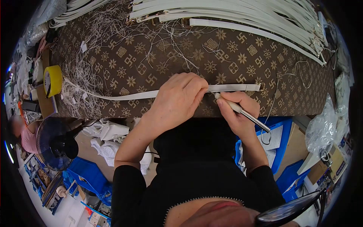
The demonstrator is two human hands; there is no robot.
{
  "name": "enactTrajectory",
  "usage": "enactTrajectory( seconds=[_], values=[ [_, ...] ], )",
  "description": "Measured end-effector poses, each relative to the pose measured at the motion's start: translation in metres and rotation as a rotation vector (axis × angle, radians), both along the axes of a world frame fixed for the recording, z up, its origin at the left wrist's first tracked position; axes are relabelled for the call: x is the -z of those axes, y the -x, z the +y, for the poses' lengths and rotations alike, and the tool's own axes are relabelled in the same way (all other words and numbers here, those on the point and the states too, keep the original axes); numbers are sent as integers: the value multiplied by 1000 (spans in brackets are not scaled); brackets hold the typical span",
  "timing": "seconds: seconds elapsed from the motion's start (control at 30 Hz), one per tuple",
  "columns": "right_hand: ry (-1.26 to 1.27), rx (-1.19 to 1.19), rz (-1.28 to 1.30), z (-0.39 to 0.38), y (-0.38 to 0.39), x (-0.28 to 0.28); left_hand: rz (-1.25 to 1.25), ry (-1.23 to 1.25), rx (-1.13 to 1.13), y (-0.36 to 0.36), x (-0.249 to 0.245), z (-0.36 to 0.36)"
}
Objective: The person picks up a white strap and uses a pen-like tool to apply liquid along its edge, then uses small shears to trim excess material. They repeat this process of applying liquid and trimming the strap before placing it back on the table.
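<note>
A long white strap lies across the patterned cloth, with a metal buckle at its right end. My left hand is closed on the middle of this strap, fingers bent over it and hiding part of it. In my right hand is a pen-shaped tool with a pale grip and a silver rear end, where a thin cord seems to attach. Its front end points at the strap beside my left fingertips. The very tip is too small to make out, so contact with the strap is uncertain.
Many white straps with buckles are piled at the table's far side. Loose threads tangle on the left, near a yellow tape roll. Below stand a fan and blue bins. A person is at far left.
</note>
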State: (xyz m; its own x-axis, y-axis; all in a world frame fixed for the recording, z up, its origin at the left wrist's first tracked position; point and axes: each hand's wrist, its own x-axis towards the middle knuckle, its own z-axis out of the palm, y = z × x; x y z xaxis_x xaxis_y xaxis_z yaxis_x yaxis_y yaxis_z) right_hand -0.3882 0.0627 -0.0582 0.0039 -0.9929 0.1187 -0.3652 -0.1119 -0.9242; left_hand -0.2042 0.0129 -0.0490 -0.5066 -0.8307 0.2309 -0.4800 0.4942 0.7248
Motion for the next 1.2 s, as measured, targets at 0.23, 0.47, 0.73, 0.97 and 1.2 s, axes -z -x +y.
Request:
enactTrajectory(
  seconds=[0.23,0.47,0.73,0.97,1.2],
  values=[
    [20,-5,10,0,0,1,8,14,2,0,2,0],
    [12,-4,9,0,0,-1,9,21,-5,0,3,0],
    [22,-10,15,-1,0,-2,19,32,-3,0,4,0],
    [18,-10,25,0,1,-1,28,44,8,0,5,0],
    [32,-17,14,-1,0,-2,28,37,1,1,4,0]
  ],
)
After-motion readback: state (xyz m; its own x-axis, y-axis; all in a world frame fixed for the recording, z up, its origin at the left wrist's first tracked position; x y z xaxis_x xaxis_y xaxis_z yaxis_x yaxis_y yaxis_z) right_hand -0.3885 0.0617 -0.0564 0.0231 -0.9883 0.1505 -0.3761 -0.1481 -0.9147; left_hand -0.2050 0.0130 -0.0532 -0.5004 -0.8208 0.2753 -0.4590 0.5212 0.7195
